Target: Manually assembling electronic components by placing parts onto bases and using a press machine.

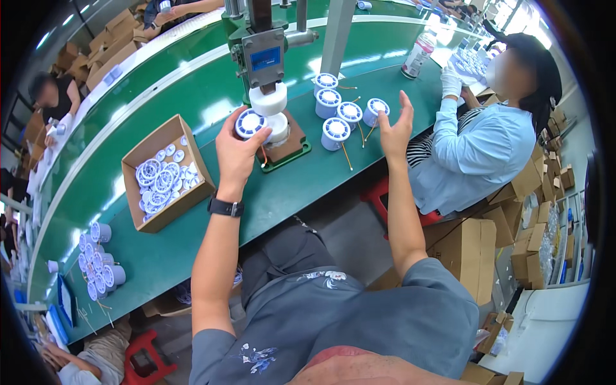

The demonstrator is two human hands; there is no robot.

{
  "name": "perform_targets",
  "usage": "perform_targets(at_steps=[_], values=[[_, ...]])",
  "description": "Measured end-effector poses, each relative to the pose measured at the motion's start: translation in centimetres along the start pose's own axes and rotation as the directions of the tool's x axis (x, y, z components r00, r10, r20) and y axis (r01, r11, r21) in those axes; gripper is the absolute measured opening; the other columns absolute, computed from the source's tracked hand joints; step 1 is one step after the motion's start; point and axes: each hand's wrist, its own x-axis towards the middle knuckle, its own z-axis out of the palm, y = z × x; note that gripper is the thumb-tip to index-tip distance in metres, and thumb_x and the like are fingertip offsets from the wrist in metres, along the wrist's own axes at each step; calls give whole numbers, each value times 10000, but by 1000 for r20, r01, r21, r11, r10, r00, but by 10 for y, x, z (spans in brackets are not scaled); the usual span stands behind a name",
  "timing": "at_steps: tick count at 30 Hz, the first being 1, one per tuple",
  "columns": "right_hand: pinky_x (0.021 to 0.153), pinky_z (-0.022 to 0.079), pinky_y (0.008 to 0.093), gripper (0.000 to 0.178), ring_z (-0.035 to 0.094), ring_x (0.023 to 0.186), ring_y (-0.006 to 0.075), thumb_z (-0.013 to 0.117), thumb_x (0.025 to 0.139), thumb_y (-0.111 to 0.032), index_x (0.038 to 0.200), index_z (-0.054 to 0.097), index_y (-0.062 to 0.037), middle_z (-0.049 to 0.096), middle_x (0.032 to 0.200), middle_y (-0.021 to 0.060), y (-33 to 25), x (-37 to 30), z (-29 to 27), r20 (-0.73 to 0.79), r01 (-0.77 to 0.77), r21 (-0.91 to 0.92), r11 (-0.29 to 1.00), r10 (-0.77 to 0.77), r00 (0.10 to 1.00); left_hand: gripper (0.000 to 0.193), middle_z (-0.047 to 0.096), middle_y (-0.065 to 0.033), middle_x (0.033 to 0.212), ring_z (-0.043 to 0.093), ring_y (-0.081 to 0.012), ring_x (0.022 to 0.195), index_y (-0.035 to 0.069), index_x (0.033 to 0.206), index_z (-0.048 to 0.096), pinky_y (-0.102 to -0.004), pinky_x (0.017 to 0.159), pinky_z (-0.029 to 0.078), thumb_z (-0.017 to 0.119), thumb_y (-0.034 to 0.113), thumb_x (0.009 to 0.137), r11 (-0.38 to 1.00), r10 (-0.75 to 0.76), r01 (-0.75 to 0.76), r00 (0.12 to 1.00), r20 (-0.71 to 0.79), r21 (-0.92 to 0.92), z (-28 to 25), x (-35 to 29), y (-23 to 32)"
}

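At the press (264, 61), my left hand (237, 151) is closed around a white cylinder with a blue slotted top (250, 123) and a short wire hanging from it. It is beside the press's white lower block (278, 128), below the white upper block (268, 99); whether it touches either is unclear. My right hand (396, 133) has its fingers spread, with the thumb at the edge of a similar cylinder (375, 111) standing on the table. Several more like it, including a front one (335, 133), are grouped to its left with wires trailing.
A cardboard box (168, 221) of loose white rings and discs is left of the press. More white cylinders (99, 263) stand at the far left. A bottle (418, 56) stands at the back right. A co-worker in a light blue shirt (478, 151) sits close on the right.
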Motion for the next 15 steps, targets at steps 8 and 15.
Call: perform_targets(at_steps=[8,15], values=[[1029,425,414,536,540,1185,337,631,797,-36,1310,483,9,541,1287,180,-88,22,12,-40,169,327,930,-165,986,481,685,-83,1003,647,-115,835,-34,1162,591,-246,659,523,826,111,768,994,82,-89,993,88,70,27,36,-27],[1039,417,440,470,552,1119,234,622,844,-69,1292,493,-11,560,1210,125,-164,159,42,-162,426,547,720,-408,898,432,688,-87,951,642,-105,789,-12,1137,607,-253,619,517,809,104,773,997,40,-45,996,78,65,21,23,-29]])
